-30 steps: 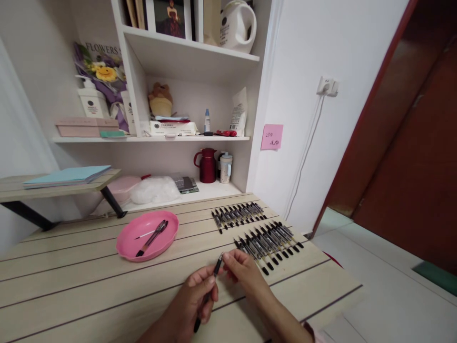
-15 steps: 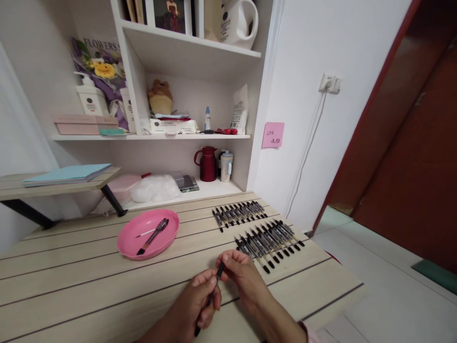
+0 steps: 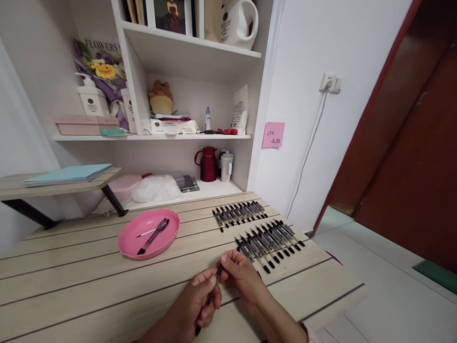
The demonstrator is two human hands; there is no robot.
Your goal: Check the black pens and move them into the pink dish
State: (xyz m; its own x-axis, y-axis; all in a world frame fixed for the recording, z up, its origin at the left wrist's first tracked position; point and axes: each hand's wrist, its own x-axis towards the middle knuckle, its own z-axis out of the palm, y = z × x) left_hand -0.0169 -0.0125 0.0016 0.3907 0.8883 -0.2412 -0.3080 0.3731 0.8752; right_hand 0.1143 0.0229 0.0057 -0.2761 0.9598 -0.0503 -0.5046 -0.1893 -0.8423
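Gripping a black pen (image 3: 217,275) in the curled left hand (image 3: 194,300) above the near edge of the desk (image 3: 89,286), barrel slanting up and away. Pinching its upper end with thumb and fingertips of the right hand (image 3: 240,277), other fingers loosely bent. Just beyond, toward the right edge, a nearer row of pens (image 3: 268,240) laid side by side, then a farther row (image 3: 237,213). Left of these, mid-desk, a pink dish (image 3: 170,223) holding one pen.
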